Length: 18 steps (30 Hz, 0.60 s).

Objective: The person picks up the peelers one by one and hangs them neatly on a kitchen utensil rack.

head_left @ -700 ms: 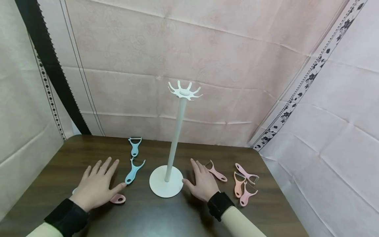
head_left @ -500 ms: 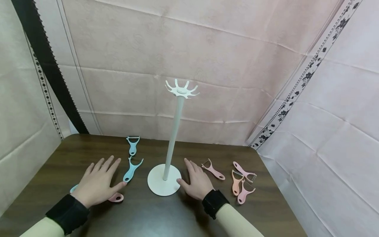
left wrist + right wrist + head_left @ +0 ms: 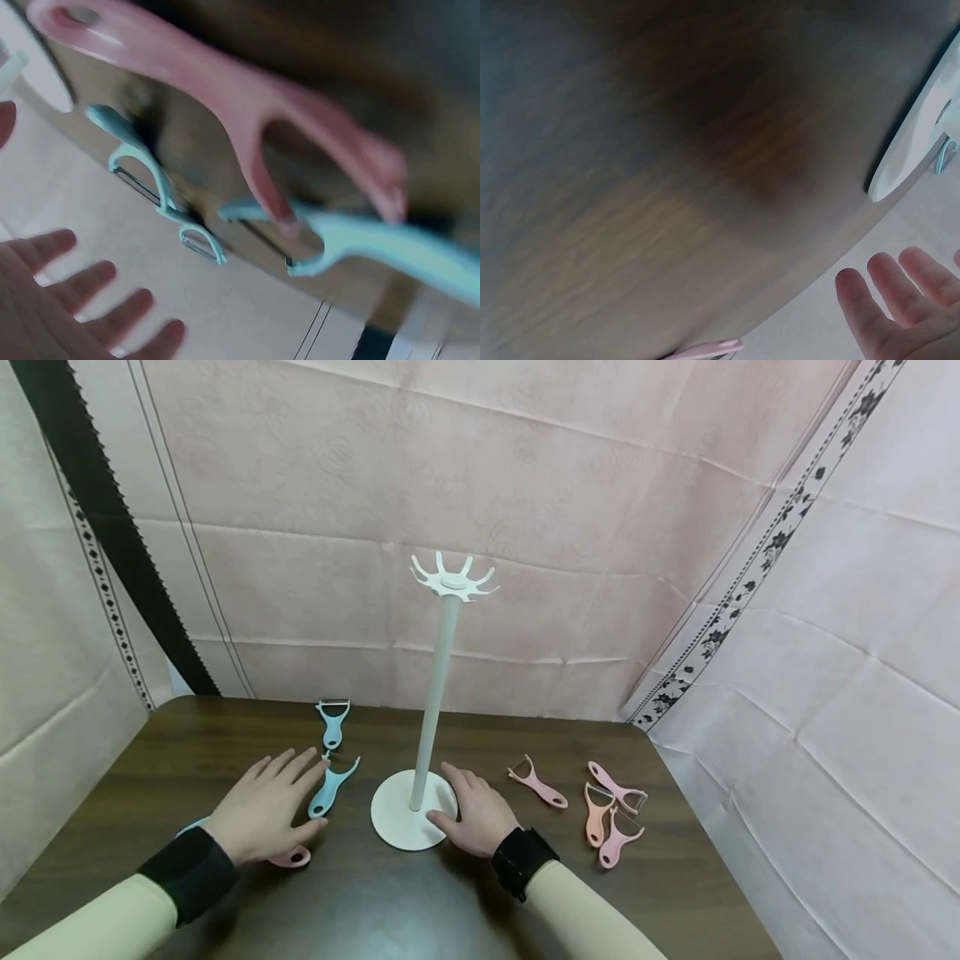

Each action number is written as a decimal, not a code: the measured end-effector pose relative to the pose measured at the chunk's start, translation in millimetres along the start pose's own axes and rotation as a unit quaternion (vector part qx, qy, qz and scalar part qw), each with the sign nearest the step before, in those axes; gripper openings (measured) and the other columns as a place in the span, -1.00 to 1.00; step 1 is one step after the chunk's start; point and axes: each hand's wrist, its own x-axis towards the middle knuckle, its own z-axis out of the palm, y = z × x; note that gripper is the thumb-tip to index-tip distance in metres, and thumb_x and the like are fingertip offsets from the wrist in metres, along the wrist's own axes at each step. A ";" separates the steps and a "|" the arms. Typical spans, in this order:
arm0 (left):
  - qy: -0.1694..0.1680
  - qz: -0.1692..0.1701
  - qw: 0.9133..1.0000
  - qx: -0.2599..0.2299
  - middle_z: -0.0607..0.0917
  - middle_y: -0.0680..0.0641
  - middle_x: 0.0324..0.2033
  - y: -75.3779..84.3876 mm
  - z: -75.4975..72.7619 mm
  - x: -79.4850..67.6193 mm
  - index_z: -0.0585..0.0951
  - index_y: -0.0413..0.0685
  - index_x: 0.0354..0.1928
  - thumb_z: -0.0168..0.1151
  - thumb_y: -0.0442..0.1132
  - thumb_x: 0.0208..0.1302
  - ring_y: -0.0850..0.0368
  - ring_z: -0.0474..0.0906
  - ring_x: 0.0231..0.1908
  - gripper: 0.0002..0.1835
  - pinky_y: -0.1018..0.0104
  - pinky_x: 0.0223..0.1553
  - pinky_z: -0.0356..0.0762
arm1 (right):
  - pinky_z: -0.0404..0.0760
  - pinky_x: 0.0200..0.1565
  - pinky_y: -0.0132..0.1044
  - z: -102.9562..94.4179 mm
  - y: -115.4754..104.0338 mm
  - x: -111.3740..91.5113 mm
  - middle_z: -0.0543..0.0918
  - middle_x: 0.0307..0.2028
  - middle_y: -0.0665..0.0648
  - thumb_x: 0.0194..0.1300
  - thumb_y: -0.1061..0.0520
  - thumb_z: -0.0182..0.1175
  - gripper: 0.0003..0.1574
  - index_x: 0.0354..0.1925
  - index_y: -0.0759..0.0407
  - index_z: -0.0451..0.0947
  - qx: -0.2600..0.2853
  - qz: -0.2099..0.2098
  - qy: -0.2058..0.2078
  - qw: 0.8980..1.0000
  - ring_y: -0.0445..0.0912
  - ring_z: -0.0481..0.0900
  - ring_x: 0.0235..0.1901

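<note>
A white stand with a ring of upturned hooks [image 3: 454,582] on a pole rises from its round base [image 3: 401,814] mid-table. My left hand [image 3: 262,810], fingers spread and holding nothing, hovers left of it. Under that hand lie a pink peeler [image 3: 225,97] and a blue peeler [image 3: 390,247], both partly hidden in the head view. Two more blue peelers, a near one [image 3: 330,789] and a far one [image 3: 333,725], lie just beyond its fingers. My right hand [image 3: 476,814], fingers extended and holding nothing, is at the right edge of the base; whether it touches cannot be told.
Right of the right hand lies a pink peeler [image 3: 538,783]. Farther right, an orange peeler [image 3: 596,817] sits in a close group with an upper pink peeler [image 3: 615,787] and a lower pink peeler [image 3: 615,842]. Cloth walls [image 3: 525,635] enclose the brown table [image 3: 375,910].
My right hand has shifted left, toward the stand's base and away from the nearest pink peeler. The left hand has moved slightly right, nearer the blue peelers. The head view has shifted slightly.
</note>
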 end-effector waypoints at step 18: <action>-0.008 0.153 0.986 0.069 0.41 -0.30 0.26 -27.7 13.4 33.3 0.42 -0.08 0.32 0.43 -0.23 -0.03 -0.28 0.36 0.22 -0.23 -0.19 0.14 0.32 | 0.49 0.07 -0.19 15.0 -13.3 28.3 0.54 0.08 0.12 0.26 -0.26 0.22 -0.24 0.27 0.10 0.36 0.023 -0.040 0.008 0.999 -0.07 0.51 0.06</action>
